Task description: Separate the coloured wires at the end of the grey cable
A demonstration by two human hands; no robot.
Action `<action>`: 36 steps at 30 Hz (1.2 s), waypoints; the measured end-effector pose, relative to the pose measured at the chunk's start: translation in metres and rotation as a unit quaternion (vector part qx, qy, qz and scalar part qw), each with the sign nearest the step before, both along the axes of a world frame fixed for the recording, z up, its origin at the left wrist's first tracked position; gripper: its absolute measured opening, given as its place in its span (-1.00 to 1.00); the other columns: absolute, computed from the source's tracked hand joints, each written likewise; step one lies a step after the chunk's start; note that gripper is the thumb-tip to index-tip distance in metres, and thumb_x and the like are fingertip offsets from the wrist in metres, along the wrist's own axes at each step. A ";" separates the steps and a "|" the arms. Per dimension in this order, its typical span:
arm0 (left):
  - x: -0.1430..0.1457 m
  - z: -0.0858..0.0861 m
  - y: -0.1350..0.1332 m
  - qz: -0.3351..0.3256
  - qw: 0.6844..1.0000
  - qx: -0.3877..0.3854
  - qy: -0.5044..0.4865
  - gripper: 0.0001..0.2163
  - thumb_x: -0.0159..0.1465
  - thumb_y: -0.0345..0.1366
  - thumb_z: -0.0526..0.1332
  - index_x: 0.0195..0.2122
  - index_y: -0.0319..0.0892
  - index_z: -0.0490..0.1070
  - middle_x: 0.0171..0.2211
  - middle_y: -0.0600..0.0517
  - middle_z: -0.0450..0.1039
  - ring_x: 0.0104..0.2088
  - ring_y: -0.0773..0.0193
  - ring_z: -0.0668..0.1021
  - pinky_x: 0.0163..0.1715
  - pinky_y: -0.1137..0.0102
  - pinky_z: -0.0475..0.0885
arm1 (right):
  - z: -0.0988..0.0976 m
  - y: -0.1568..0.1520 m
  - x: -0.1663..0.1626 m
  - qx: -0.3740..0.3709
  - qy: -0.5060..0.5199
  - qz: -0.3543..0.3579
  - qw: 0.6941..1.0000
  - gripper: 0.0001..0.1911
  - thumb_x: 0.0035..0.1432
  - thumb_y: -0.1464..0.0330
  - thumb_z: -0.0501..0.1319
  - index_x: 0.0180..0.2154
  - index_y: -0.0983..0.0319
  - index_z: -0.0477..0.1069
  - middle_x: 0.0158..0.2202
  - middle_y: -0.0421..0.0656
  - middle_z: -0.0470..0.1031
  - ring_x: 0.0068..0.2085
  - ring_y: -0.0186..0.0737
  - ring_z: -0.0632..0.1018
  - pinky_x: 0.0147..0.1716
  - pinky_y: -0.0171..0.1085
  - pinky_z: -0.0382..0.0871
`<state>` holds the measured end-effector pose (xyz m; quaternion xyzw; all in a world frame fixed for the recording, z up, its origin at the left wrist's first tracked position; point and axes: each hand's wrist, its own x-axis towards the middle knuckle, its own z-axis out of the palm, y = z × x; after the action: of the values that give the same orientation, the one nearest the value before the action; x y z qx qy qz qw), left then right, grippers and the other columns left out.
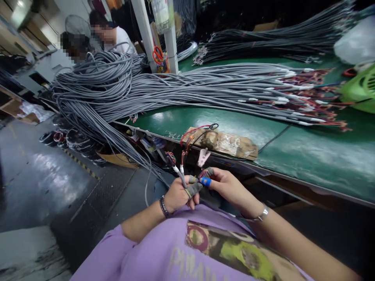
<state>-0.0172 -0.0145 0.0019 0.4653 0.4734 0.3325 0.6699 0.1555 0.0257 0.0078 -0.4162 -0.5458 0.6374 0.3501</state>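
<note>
My left hand (179, 194) is closed around two thin grey cables (179, 171) whose stripped ends fan into coloured wires, pointing up. Grey finger cots cover its fingertips. My right hand (227, 186) meets it from the right, fingers pinched on the coloured wire ends (204, 174), with a blue cot on one finger. Both hands hover in front of my purple shirt, just below the edge of the green table (307, 156). A small pale clip (203, 157) hangs above my hands at the table edge.
A big bundle of grey cables (175, 86) lies across the table, spilling off its left end. A taped cardboard pad (225, 142) with loose wires sits at the near edge. A green plastic object (359, 89) is far right. Two people sit beyond the cables, back left.
</note>
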 end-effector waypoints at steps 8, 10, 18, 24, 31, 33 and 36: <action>0.004 0.001 0.005 -0.009 0.999 -0.049 0.016 -0.57 -0.04 0.04 0.39 -0.45 -0.25 0.36 -0.62 0.00 0.47 -0.65 0.33 0.50 -0.62 0.48 0.40 | 0.007 -0.003 -0.006 0.023 -0.037 0.033 0.998 -0.67 -0.06 0.08 0.34 -0.50 0.23 0.46 -0.52 -0.18 0.49 -0.47 -0.26 0.41 -0.44 -0.29 0.32; 0.003 0.000 0.003 0.005 0.999 -0.029 0.021 -0.57 0.01 0.07 0.34 -0.49 -0.25 0.36 -0.61 -0.02 0.47 -0.64 0.33 0.51 -0.65 0.51 0.36 | 0.005 -0.002 -0.006 0.018 -0.039 0.023 0.999 -0.65 -0.07 0.07 0.35 -0.50 0.23 0.46 -0.54 -0.19 0.47 -0.49 -0.28 0.39 -0.45 -0.30 0.31; 0.005 -0.009 0.004 0.152 0.986 -0.025 -0.057 -0.55 0.05 0.11 0.30 -0.49 -0.26 0.37 -0.60 -0.05 0.49 -0.64 0.30 0.52 -0.64 0.49 0.35 | -0.009 -0.006 -0.004 0.004 -0.003 -0.017 1.000 -0.61 -0.06 0.02 0.35 -0.49 0.23 0.45 -0.55 -0.22 0.42 -0.50 -0.31 0.35 -0.47 -0.31 0.30; 0.007 -0.007 0.003 0.095 0.993 -0.049 -0.047 -0.56 0.01 0.10 0.34 -0.51 -0.26 0.40 -0.59 -0.05 0.50 -0.63 0.30 0.52 -0.63 0.48 0.37 | -0.009 -0.008 -0.004 0.029 -0.016 -0.039 0.999 -0.65 -0.02 0.05 0.33 -0.46 0.22 0.48 -0.49 -0.17 0.49 -0.45 -0.25 0.41 -0.42 -0.28 0.35; 0.005 -0.003 0.002 0.022 0.998 -0.062 -0.016 -0.57 -0.04 0.05 0.39 -0.58 -0.27 0.40 -0.63 -0.04 0.47 -0.65 0.31 0.50 -0.62 0.47 0.39 | -0.012 -0.006 -0.008 0.020 -0.007 -0.032 0.999 -0.67 -0.02 0.08 0.35 -0.49 0.22 0.46 -0.52 -0.18 0.47 -0.47 -0.26 0.42 -0.44 -0.28 0.33; 0.005 -0.006 0.003 0.087 0.994 -0.041 -0.055 -0.59 0.01 0.03 0.37 -0.56 -0.28 0.41 -0.60 -0.05 0.49 -0.64 0.32 0.51 -0.62 0.47 0.38 | -0.015 -0.004 -0.007 0.009 -0.011 -0.055 0.998 -0.65 -0.04 0.07 0.35 -0.50 0.23 0.44 -0.54 -0.20 0.43 -0.50 -0.30 0.37 -0.48 -0.30 0.28; 0.006 -0.009 0.004 0.190 0.975 -0.013 -0.115 -0.62 0.04 -0.01 0.36 -0.50 -0.29 0.42 -0.59 -0.05 0.51 -0.65 0.32 0.51 -0.63 0.48 0.37 | -0.017 -0.002 -0.005 -0.017 -0.001 -0.044 0.999 -0.62 -0.05 0.07 0.36 -0.54 0.24 0.41 -0.60 -0.25 0.34 -0.55 -0.36 0.29 -0.53 -0.32 0.19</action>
<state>-0.0109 -0.0110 -0.0075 0.3169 0.4769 0.4988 0.6506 0.1502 0.0239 -0.0092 -0.4469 -0.5162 0.6300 0.3701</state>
